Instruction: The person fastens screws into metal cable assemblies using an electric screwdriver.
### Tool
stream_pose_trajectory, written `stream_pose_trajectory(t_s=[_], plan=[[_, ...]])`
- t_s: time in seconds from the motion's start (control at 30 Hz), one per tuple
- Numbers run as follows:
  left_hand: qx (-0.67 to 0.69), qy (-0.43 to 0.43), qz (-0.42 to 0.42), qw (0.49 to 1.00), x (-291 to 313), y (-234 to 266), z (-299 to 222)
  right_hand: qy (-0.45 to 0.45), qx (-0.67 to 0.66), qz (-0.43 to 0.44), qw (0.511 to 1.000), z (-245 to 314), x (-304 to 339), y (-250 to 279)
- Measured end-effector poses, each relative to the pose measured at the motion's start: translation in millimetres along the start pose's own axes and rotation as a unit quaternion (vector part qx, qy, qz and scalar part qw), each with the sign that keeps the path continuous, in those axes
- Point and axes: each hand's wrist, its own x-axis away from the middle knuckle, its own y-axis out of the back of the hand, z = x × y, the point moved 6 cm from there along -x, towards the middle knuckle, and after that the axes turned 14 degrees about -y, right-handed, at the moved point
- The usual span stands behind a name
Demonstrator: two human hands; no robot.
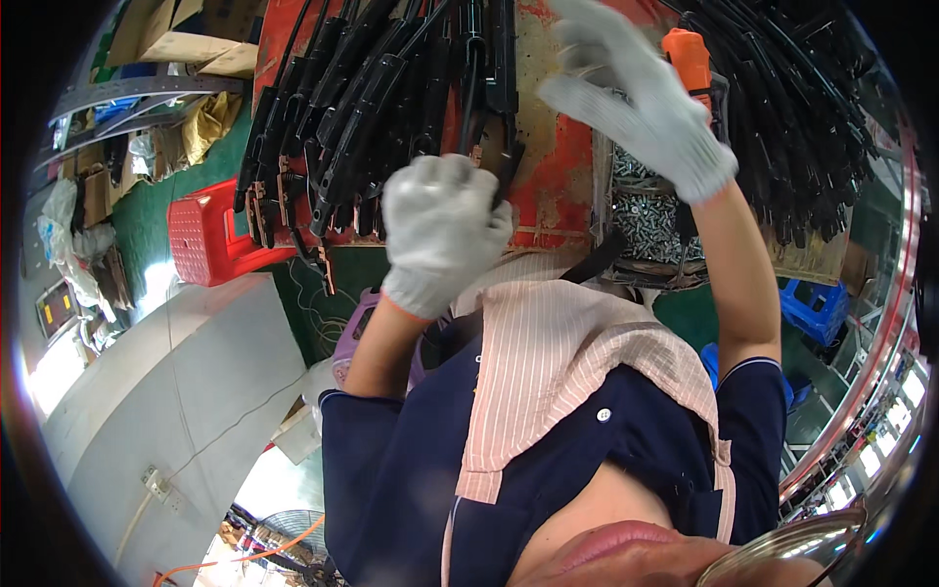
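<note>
Black bars on red worktable

Slim, dark, partly glossy; some near ends copper-coloured. Heaped left. Gloved left hand by their near ends, fingers curled; pinch hidden, cannot tell. Gloved right hand, fingers parted, over screw bin.

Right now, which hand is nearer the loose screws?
Right. The right hand overlaps the screws in view; the left hand is left of them, near black parts.
</note>
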Motion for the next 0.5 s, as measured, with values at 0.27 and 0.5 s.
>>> stream_pose_trajectory(t_s=[0.27, 0.5], plan=[[-0.215, 0.137, -0.062, 0.965, 24, 45, 41, -0.148, 0.285, 0.059, 0.945, -5, -80, -28], [-0.084, 0.148, 0.154, 0.973, -7, -52, -10, -0.042, 0.254, -0.021, 0.966, -42, -95, -58]])
